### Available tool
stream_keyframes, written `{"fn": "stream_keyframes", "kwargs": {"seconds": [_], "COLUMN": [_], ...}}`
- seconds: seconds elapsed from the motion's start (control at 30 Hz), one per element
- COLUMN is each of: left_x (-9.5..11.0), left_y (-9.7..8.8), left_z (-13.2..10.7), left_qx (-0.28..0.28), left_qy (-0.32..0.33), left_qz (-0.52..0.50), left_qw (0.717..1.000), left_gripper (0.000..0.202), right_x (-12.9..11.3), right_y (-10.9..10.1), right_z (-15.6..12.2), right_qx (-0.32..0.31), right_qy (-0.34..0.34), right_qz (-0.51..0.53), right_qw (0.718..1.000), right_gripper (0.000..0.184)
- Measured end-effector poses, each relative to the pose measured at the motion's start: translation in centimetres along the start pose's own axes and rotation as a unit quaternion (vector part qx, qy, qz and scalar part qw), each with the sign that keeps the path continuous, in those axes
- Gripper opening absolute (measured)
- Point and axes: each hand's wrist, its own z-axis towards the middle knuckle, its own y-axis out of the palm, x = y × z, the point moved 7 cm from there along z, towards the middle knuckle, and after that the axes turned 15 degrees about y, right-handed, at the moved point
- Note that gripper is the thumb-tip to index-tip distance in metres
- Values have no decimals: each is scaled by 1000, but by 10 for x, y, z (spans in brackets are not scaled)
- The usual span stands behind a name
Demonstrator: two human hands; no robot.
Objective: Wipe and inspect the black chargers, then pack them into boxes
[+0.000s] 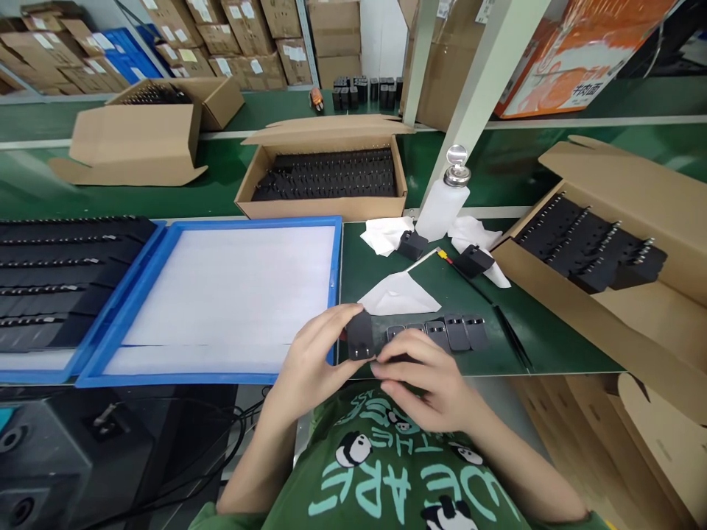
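The left hand point(309, 361) is gripping a dark part point(360, 335) between thumb and fingers, holding it over the bench's front edge, just left of a row of small dark pieces point(442, 333). The right hand point(425, 379) is keeping its fingertips close together beside the part's lower corner; whether they are pinching anything cannot be told. Containers: an open carton point(323, 209) behind is holding close-set rows of black parts. The right-hand carton point(552, 324) is lying open, its black parts sitting toward the far side and bare cardboard showing nearer. A rear-left carton point(138, 143) is holding dark pieces, too small to identify. The left blue tray point(33, 377) is carrying rows of black parts; the adjoining blue tray point(254, 223) is showing its white lining.
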Motion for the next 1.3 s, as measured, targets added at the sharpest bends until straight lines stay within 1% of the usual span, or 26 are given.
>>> {"fn": "stream_keyframes", "kwargs": {"seconds": [0.07, 0.1, 0.17, 0.23, 0.33, 0.4, 0.47, 0.6, 0.73, 0.87, 1.0, 1.1, 1.23, 1.3], "left_x": [4, 6, 13, 21, 30, 34, 37, 42, 45, 43, 41, 44, 46, 47], "left_y": [-3, -4, -6, -8, -12, -13, -14, -15, -13, -11, -12, -13, -13, -12], "left_z": [1, 2, 4, 7, 10, 12, 13, 15, 16, 15, 14, 15, 16, 16], "left_qx": [13, 17, 15, 19, 28, 28, 26, 20, 13, 10, 15, 20, 16, 12], "left_qy": [5, 10, 24, 39, 47, 42, 35, 30, 35, 33, 32, 40, 47, 49], "left_qz": [6, 6, 5, 4, -4, -11, -12, -5, 2, 9, 13, 16, 16, 7], "left_qw": [1000, 1000, 1000, 999, 998, 999, 999, 999, 999, 999, 999, 999, 999, 999], "left_gripper": [58, 59, 59, 58, 56, 54, 53, 51, 54, 56, 55, 56, 56, 56], "right_x": [2, 1, 0, 0, 1, 1, -1, -6, -5, -2, -1, -2, -2, 1], "right_y": [0, 1, 2, 5, 8, 7, 6, 3, -1, -1, -2, -1, -1, -5], "right_z": [7, 10, 16, 21, 23, 21, 19, 20, 22, 20, 18, 18, 19, 18], "right_qx": [-15, -19, -37, -64, -83, -86, -89, -84, -63, -56, -60, -67, -68, -44], "right_qy": [74, 104, 152, 193, 237, 254, 261, 263, 272, 284, 278, 277, 268, 267], "right_qz": [90, 107, 136, 188, 252, 265, 272, 264, 254, 261, 239, 252, 239, 242], "right_qw": [993, 989, 978, 961, 934, 926, 922, 924, 926, 921, 928, 925, 931, 932], "right_gripper": [10, 8, 8, 10, 14, 15, 16, 19, 16, 14, 16, 15, 16, 13]}}
